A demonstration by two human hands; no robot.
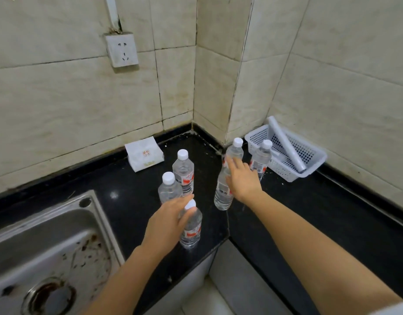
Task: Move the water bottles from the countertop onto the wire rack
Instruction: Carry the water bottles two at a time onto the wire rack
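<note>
Water bottles, clear plastic with white caps and red-printed labels, are recorded upright on the black stone countertop [128, 189], right of the stainless steel sink [48, 235]. Nearest bottle [191, 233]: its neck is gripped by the left hand [166, 221], fingers curled under the cap. Second bottle [170, 192] and third bottle [184, 173] are seen just behind. Fourth bottle [222, 196]: its top is covered by the right hand [242, 180], fingers nearly straight and spread; no closed grip can be confirmed. Fifth bottle [235, 151] and sixth bottle [262, 158] are noted beyond, beside the white perforated plastic basket [309, 155].
</note>
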